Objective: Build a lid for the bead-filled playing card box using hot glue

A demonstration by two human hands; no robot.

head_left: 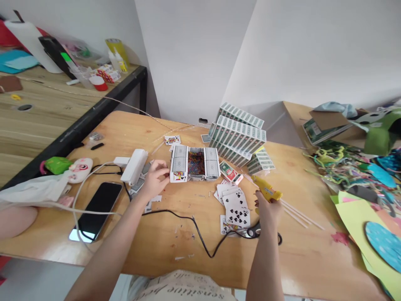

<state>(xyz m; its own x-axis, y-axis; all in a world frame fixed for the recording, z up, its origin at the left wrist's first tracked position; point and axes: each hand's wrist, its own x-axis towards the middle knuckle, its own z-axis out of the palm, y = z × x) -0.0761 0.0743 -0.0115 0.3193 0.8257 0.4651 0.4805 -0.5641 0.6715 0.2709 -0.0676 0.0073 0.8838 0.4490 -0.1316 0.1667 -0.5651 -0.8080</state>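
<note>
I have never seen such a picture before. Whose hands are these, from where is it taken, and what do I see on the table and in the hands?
There is no machine here: the two bare hands belong to the person wearing the camera. It sits on the head and looks forward and down, so the arms enter from below.

The right hand holds what looks like a yellow glue gun. The left hand has its fingertips at the left edge of a card structure; whether they pinch it is hard to tell.

On the wooden table you also see loose playing cards, stacked green-and-white boxes and, to the left, a phone.
</note>
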